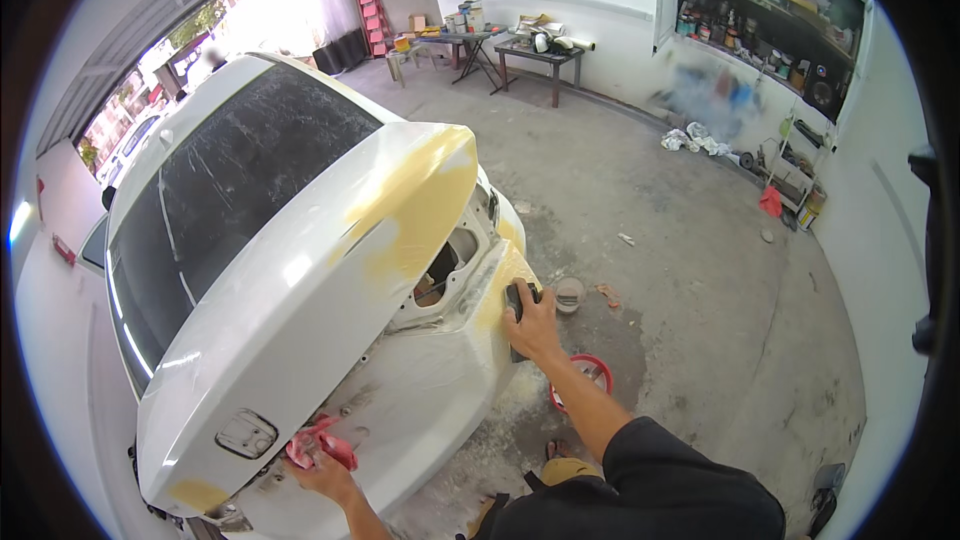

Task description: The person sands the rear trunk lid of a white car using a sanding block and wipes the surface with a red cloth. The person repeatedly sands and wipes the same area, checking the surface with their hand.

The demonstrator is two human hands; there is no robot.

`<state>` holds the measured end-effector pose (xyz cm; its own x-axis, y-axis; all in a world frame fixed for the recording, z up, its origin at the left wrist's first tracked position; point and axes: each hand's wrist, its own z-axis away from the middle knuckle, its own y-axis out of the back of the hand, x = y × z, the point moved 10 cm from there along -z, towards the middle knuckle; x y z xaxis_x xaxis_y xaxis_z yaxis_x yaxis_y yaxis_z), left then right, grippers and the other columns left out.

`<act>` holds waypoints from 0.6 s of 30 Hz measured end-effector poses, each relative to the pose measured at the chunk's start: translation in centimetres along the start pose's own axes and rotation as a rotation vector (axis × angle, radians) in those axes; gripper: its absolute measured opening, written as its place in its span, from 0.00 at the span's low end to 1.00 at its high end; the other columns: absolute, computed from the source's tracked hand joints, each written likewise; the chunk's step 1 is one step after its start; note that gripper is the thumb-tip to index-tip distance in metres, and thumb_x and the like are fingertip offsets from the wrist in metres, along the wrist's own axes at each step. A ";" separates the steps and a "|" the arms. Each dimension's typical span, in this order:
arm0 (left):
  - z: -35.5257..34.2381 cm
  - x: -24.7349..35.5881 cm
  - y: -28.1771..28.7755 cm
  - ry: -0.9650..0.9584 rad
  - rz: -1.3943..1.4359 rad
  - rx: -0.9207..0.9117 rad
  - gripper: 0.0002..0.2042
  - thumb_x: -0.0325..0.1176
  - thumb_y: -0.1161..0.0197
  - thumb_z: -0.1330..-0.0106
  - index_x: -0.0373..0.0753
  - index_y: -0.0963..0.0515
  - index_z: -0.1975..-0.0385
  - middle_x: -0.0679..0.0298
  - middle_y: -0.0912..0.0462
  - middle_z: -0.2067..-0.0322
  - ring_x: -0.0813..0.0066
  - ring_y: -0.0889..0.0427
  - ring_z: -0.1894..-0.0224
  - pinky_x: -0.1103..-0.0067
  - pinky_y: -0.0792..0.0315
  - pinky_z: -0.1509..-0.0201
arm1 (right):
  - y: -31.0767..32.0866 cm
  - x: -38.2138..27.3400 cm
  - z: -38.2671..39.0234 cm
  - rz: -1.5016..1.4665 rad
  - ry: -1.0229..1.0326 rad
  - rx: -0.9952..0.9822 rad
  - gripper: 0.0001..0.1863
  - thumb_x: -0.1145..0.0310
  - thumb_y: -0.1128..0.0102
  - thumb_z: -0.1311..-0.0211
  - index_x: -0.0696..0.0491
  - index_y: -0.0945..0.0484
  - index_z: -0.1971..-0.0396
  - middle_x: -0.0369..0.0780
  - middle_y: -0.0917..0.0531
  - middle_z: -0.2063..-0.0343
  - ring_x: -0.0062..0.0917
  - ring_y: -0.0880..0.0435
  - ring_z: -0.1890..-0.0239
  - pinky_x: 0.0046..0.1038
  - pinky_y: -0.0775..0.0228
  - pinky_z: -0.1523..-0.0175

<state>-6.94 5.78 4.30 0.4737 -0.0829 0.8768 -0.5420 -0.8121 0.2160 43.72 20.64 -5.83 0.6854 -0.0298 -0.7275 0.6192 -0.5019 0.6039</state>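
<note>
In front of me stands a white car [300, 240] with yellowish filler patches [420, 190] on its trunk lid and rear corner. My right hand [536, 328] grips a dark sanding block [514, 302] and presses it against the filler-covered corner of the bumper [493, 290]. Lower left, my left hand [325, 477] is closed round a wet-looking red cloth [328, 442] at the rear of the car, near the trunk lid's lower edge. An open tail light recess [450, 265] lies between the lid and the bumper corner.
A red-rimmed bucket [595, 375] and a round container [570, 292] stand on the concrete floor [680, 270] by my right arm. Tables [540, 53] with supplies and a red ladder [372, 15] are at the back. Shelves [765, 10] hold cans and bottles.
</note>
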 end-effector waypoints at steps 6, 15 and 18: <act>-0.3 1.3 1.0 -0.013 0.036 0.046 0.19 0.41 0.35 0.28 0.30 0.27 0.51 0.54 0.15 0.60 0.69 0.18 0.59 0.73 0.24 0.52 | 0.9 -1.8 2.1 0.005 -0.065 0.048 0.31 0.61 0.41 0.39 0.51 0.31 0.35 0.58 0.31 0.53 0.55 0.30 0.50 0.51 0.35 0.40; -0.4 3.4 -1.5 -0.073 0.314 -0.069 0.18 0.46 0.38 0.25 0.33 0.27 0.64 0.53 0.13 0.69 0.82 0.29 0.79 0.85 0.35 0.74 | 2.4 -4.3 7.6 -0.076 -0.083 0.326 0.28 0.52 0.39 0.32 0.58 0.22 0.41 0.52 0.24 0.52 0.48 0.27 0.49 0.47 0.35 0.40; -0.4 3.0 0.6 -0.080 0.015 0.042 0.19 0.46 0.37 0.26 0.33 0.27 0.62 0.54 0.13 0.69 0.79 0.25 0.76 0.84 0.31 0.71 | 3.2 -1.3 4.3 0.032 -0.251 0.368 0.27 0.52 0.39 0.32 0.58 0.20 0.43 0.52 0.24 0.53 0.48 0.27 0.49 0.47 0.35 0.42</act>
<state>-6.11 5.30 7.23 0.5206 -0.1403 0.8422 -0.5207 -0.8339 0.1830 43.13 15.32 -4.31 0.5597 -0.2370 -0.7941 0.3904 -0.7698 0.5049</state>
